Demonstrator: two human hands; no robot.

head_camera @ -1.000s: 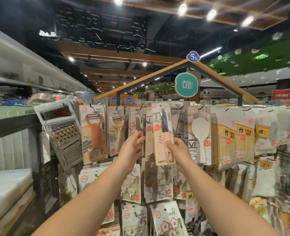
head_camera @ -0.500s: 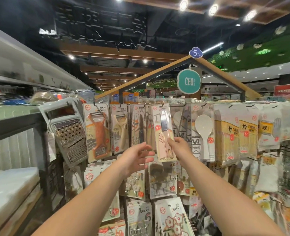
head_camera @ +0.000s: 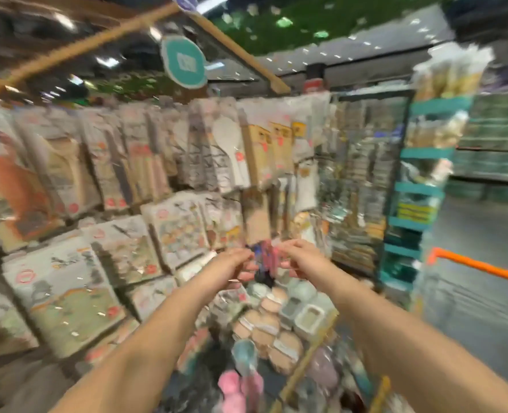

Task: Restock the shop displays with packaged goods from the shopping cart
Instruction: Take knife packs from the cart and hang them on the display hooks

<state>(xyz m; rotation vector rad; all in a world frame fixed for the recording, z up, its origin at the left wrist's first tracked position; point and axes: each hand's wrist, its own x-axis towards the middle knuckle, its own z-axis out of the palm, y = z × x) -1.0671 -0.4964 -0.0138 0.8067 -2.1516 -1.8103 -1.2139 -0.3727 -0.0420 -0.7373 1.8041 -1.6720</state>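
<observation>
Packet between left hand and right hand

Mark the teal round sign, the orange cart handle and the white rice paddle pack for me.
teal round sign (head_camera: 184, 61), head view, middle of its face.
orange cart handle (head_camera: 482, 266), head view, midway along the bar.
white rice paddle pack (head_camera: 227, 135), head view, on the paddle's blade.

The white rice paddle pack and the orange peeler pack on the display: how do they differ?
The white rice paddle pack hangs near the middle of the top row; the orange peeler pack hangs at the far left. The paddle is pale and rounded; the peeler is orange, though too blurred for detail. Both hang in carded packaging.
</observation>
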